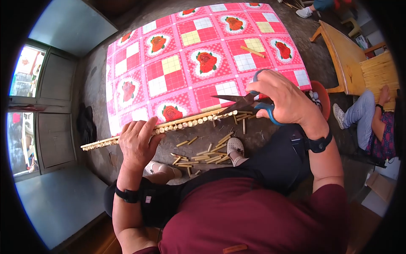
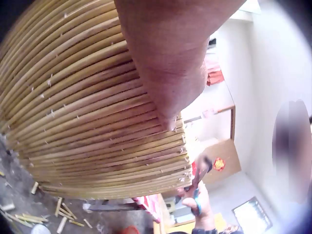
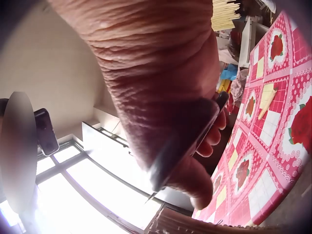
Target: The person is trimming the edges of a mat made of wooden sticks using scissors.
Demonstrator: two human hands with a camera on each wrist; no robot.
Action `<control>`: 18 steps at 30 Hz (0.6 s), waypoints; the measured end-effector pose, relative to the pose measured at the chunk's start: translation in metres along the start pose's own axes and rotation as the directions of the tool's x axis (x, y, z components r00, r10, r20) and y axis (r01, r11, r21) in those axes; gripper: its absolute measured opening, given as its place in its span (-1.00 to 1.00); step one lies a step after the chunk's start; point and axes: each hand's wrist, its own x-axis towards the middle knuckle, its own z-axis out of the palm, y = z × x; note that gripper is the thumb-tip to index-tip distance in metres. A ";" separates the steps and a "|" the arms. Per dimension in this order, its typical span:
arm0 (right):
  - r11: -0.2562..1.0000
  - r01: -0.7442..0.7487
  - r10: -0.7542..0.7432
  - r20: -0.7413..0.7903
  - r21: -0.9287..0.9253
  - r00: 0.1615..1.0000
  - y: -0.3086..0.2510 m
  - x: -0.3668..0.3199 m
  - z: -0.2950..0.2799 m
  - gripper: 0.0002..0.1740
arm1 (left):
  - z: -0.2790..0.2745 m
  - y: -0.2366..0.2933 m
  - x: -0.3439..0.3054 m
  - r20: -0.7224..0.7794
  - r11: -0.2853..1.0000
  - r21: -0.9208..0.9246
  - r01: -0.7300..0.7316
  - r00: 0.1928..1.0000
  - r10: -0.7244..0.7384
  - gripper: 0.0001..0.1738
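We see left hand point(image 1: 137, 139) gripping stick mat point(image 2: 83, 107); right hand point(image 1: 292, 99) gripping scissors point(image 1: 243, 104), parted blades point(image 1: 226, 98) left of fingers, near mat edge.

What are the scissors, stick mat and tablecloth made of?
Scissors: probably metal blades, dark and dull; the handles look like smooth blue plastic. Mat: bamboo or reed, judging by its pale, woody round sticks. Tablecloth: printed with roses, but vinyl or fabric, I can't tell.
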 end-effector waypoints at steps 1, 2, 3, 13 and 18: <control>0.999 0.026 -0.026 -0.007 -0.046 1.000 -0.001 0.000 -0.002 -0.26 | 0.001 0.001 0.000 -0.018 1.000 -0.002 0.002 1.000 -0.002 -0.50; 0.995 0.050 -0.051 -0.015 -0.091 0.999 -0.002 0.000 -0.004 -0.27 | 0.002 0.002 0.000 -0.023 1.000 -0.003 0.003 1.000 -0.003 -0.51; 0.992 0.065 -0.066 -0.011 -0.106 0.998 -0.002 0.000 -0.005 -0.30 | 0.002 0.002 0.000 -0.026 1.000 -0.004 0.001 1.000 -0.002 -0.51; 0.971 0.143 -0.139 0.033 -0.194 0.990 -0.011 0.011 -0.018 -0.55 | 0.004 -0.004 0.008 -0.027 1.000 0.016 0.016 1.000 -0.015 -0.52; 0.963 0.159 -0.152 0.048 -0.215 0.987 -0.009 0.023 -0.008 -0.61 | 0.004 -0.004 0.007 -0.037 1.000 0.013 0.002 0.999 -0.001 -0.52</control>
